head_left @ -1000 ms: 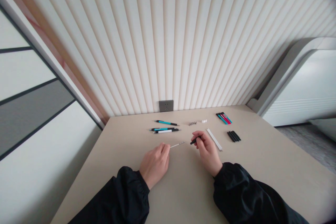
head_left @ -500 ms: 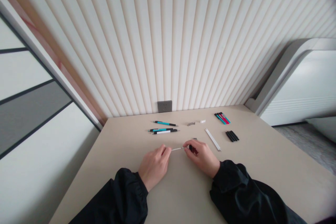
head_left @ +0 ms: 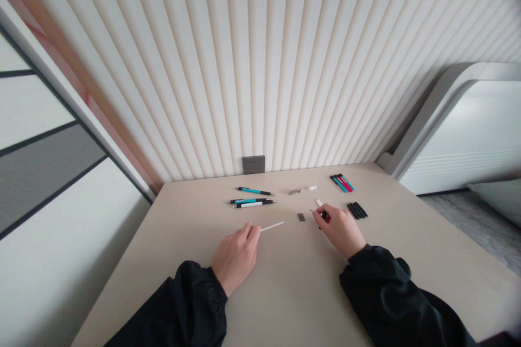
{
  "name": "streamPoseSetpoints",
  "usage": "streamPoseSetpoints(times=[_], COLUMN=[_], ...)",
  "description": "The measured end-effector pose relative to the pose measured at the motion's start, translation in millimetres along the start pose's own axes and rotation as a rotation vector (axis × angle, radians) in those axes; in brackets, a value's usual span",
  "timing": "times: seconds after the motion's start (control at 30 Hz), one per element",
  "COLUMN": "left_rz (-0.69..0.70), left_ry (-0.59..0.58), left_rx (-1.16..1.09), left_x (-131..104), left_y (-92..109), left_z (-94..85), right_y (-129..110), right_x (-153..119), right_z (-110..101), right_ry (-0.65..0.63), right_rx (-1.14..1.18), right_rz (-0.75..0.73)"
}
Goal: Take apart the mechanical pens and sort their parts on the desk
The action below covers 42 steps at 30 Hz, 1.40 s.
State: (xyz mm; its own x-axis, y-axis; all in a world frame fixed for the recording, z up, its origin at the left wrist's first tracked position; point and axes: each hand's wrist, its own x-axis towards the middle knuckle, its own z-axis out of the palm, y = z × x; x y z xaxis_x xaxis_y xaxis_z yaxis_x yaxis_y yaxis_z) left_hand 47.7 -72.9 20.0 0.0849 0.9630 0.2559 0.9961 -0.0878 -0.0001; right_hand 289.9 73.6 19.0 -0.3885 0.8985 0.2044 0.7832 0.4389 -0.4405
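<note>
My left hand (head_left: 236, 256) pinches a thin white rod (head_left: 272, 226) that points to the right above the table. To the right, my right hand (head_left: 340, 229) is closed around a black piece (head_left: 324, 216), and a tiny item (head_left: 311, 210) shows at its fingertips. It covers most of the white sticks (head_left: 318, 203). Between the hands lies a small dark grey piece (head_left: 301, 217). Beyond them are a row of small springs (head_left: 294, 191) and some little white parts (head_left: 312, 188).
Blue and black pens (head_left: 255, 191) and a white-barrelled pen (head_left: 253, 204) lie at the back left of the table (head_left: 195, 211). Coloured barrels (head_left: 342, 182) and black grips (head_left: 357, 210) lie at the right. A socket (head_left: 253, 164) is on the ribbed wall.
My right hand has moved right, away from the white rod, and now covers most of the white sticks. The dark grey piece is uncovered. My left hand still holds the rod.
</note>
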Motion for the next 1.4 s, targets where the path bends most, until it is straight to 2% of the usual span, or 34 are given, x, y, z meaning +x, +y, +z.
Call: streamPoseSetpoints(times=[0.2, 0.33, 0.63, 0.9, 1.1, 1.4], left_rz=[-0.013, -0.003, 0.002, -0.001, -0.007, -0.004], left_ry=[-0.011, -0.023, -0.026, -0.051, -0.060, -0.070], left_rx=[-0.015, 0.008, 0.023, 0.027, 0.020, 0.022], left_x=[0.5, 0.5, 0.1, 1.0, 1.9, 2.0], left_y=[0.9, 1.1, 1.2, 2.9, 3.7, 3.2], left_z=[-0.3, -0.1, -0.4, -2.0, -2.2, -2.7], right_y=[-4.1, -3.6, -5.9, -6.7, -12.9, -17.3], right_x=[-4.3, -5.3, -5.8, -6.7, -5.3, -8.2], right_z=[8.7, 10.5, 8.4, 11.4, 10.0, 3.3], right_ry=[-0.050, -0.070, -0.114, -0.101, -0.146, -0.204], right_rx=[-0.106, -0.080, -0.049, -0.108, -0.150, -0.188], right_rz=[0.039, 0.008, -0.001, 0.025, 0.081, 0.087])
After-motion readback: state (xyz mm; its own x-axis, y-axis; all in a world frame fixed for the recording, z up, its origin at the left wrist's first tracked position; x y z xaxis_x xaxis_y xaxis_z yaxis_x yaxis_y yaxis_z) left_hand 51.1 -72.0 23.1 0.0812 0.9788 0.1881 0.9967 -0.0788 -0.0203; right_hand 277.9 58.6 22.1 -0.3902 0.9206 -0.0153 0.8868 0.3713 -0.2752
